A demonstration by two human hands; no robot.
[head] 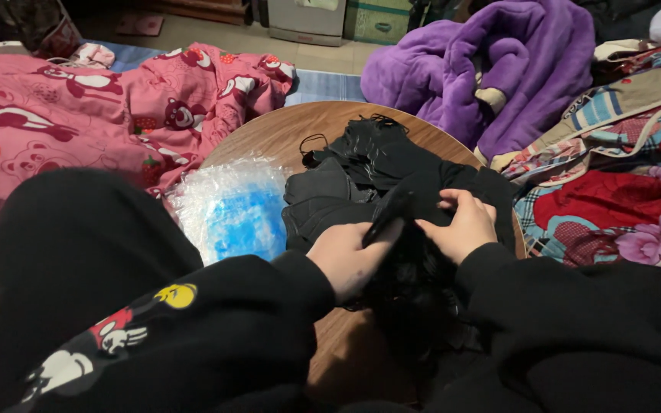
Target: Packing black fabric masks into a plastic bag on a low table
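Note:
My left hand [350, 256] and my right hand [464, 226] are close together over a heap of black face masks [361, 172] on a round wooden table [269, 134]. Both hands grip one black mask [392, 210] between them, the left pinching its near end, the right closed on its far end. More black masks hang in a dark bunch [415, 294] just below my hands. Black sleeves cover both arms, the left one with a cartoon print.
A clear plastic bag with blue contents [235, 210] lies left of the masks. A pink cartoon blanket [63, 115] sits to the left, a purple fleece robe [483, 69] behind the table, patterned red bedding [613, 199] at right. Boxes stand on the floor at the back.

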